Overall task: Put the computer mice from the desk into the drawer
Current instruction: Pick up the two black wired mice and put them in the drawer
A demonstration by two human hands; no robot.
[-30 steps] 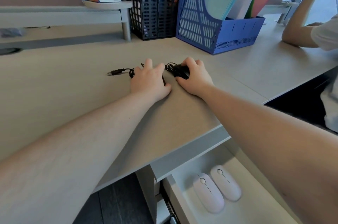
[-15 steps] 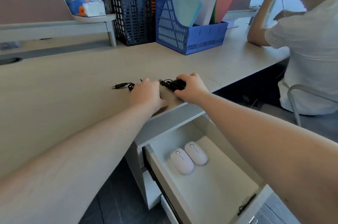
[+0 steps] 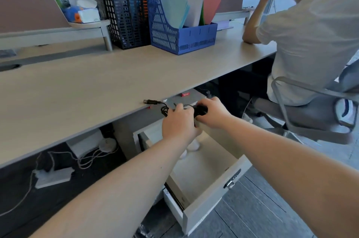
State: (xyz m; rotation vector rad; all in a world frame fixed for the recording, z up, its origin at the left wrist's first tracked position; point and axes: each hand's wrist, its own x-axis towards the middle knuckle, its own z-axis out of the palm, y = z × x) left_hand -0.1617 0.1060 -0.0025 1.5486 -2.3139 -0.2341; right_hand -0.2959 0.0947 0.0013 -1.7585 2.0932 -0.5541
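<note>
A black wired mouse (image 3: 201, 110) is in the air just past the desk's front edge, above the open drawer (image 3: 215, 189). My right hand (image 3: 212, 115) is shut on the mouse body. My left hand (image 3: 179, 124) grips its bundled black cable (image 3: 164, 110), whose USB plug (image 3: 150, 102) still trails over the desk (image 3: 87, 90). Inside the drawer, two white mice (image 3: 192, 146) are partly hidden behind my left wrist.
A blue file holder (image 3: 180, 37) and black mesh holders (image 3: 128, 22) stand at the back of the desk. Another person (image 3: 310, 43) sits on a chair at the right. A power strip (image 3: 52, 178) with cables lies on the floor under the desk.
Both hands lifted the black mouse and its cable off the desk and carried them over the front edge above the drawer. The view pulled back and lower.
</note>
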